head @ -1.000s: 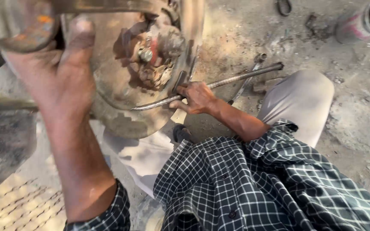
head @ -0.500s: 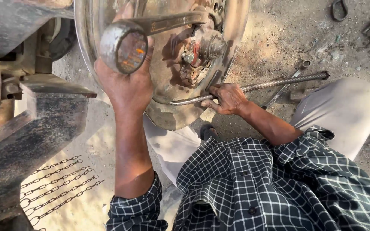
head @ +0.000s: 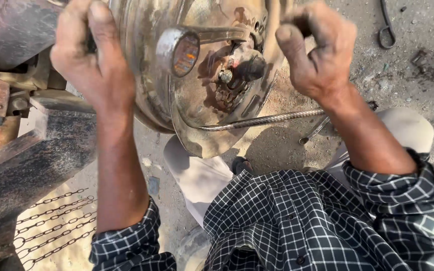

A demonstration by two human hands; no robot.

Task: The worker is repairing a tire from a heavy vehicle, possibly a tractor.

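A rusty round metal wheel drum (head: 197, 125) fills the top middle of the view, seen from above. My left hand (head: 94, 68) grips its left rim with the fingers curled over the edge. My right hand (head: 315, 50) is closed on the drum's right rim. A socket wrench (head: 179, 50) sticks out of the hub toward me, untouched. A ribbed steel bar (head: 267, 120) leans under the drum's lower edge and runs off to the right on the ground.
A dark steel frame beam (head: 31, 165) stands at the left, with chains (head: 51, 221) lying on the sandy ground below it. A small spanner (head: 315, 133) lies by the bar. My knees in light trousers sit under the drum.
My left hand has left the socket wrench and taken the drum's left rim. My right hand has let go of the ribbed bar and risen to the right rim.
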